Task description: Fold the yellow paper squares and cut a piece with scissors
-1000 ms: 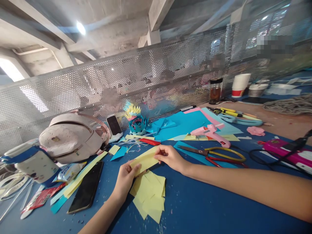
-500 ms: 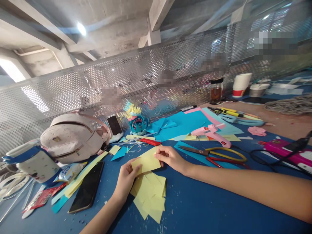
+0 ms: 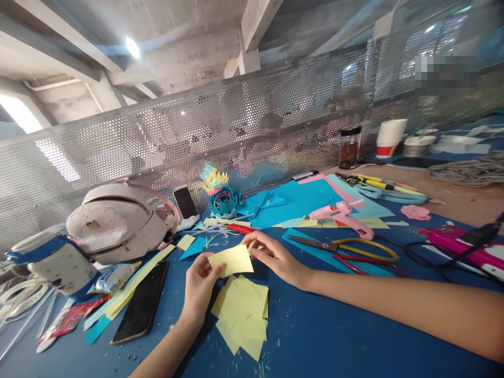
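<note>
Both my hands hold one small yellow paper piece [image 3: 232, 260] just above the blue table [image 3: 334, 336]. My left hand [image 3: 199, 289] pinches its lower left corner. My right hand [image 3: 275, 256] pinches its right edge with thumb and fingers. Directly beneath lies a pile of several cut yellow paper squares [image 3: 242, 315]. A red comb-like strip [image 3: 241, 229] lies just beyond my right fingertips.
A black phone [image 3: 142, 307] and yellow and teal strips lie left. A pale backpack [image 3: 118, 220] sits far left. Scissors [image 3: 346, 248], a pink glue gun [image 3: 340, 214], blue sheets and a paper flower [image 3: 220, 195] are behind. A perforated metal screen [image 3: 165, 136] borders the table.
The yellow piece has been lifted off the table and tilted up toward me. Both hands rose slightly with it; my right fingers shifted to its right edge.
</note>
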